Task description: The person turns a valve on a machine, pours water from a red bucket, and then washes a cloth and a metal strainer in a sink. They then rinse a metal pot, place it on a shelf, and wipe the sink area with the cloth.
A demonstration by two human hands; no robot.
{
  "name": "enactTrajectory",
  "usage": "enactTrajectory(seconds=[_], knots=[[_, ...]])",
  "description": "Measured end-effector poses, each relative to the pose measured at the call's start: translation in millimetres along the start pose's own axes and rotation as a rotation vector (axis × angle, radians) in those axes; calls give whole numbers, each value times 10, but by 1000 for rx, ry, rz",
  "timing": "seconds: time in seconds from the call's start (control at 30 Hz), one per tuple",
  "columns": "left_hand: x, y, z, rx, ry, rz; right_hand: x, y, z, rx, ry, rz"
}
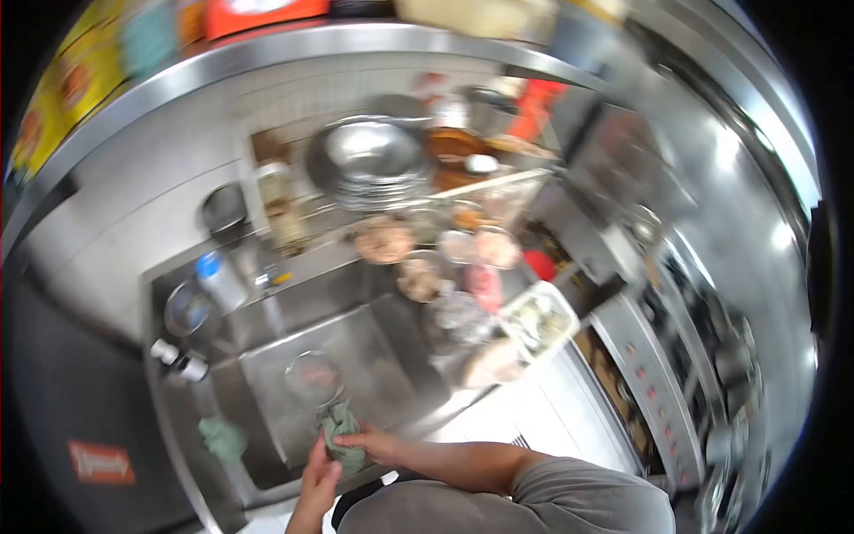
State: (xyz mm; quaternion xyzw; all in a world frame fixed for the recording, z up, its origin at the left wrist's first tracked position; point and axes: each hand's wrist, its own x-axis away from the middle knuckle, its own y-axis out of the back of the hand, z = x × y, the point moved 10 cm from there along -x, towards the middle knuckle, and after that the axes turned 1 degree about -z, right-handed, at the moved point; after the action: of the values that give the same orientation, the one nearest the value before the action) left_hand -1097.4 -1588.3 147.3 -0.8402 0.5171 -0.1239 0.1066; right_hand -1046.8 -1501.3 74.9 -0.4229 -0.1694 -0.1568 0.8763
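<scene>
A crumpled green cloth (341, 434) is between my two hands at the front edge of the steel sink (267, 392). My right hand (374, 443) grips it from the right, thumb laid across it. On its left side my left hand (320, 470) is against the cloth, fingers curled and blurred. Just beyond the cloth, a round bowl or strainer (314, 378) sits in the sink basin. Another green cloth (222, 439) lies on the sink's left part.
Left of the basin stand a dark-labelled bottle (181, 361) and a blue-capped bottle (221, 279). Behind is a faucet (269, 289). To the right are bowls of food (422, 275) and a white tray (537, 322). Stacked metal bowls (374, 165) and a stove (645, 387) stand farther off.
</scene>
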Motion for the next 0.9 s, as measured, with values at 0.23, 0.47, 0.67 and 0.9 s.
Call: enactTrajectory(seconds=[0.23,0.47,0.67,0.9], knots=[[-102,-696,-67,-627,137,211,1677,1315,229,-203,247,-195],[-349,-978,545,-752,359,233,3869,3722,-1002,-555,206,-1232],[-662,-1747,723,-934,426,237,6092,5955,-338,-563,669,-1471],[-771,-1861,1032,-1009,376,209,9234,6756,2499,-300,857,-1978]])
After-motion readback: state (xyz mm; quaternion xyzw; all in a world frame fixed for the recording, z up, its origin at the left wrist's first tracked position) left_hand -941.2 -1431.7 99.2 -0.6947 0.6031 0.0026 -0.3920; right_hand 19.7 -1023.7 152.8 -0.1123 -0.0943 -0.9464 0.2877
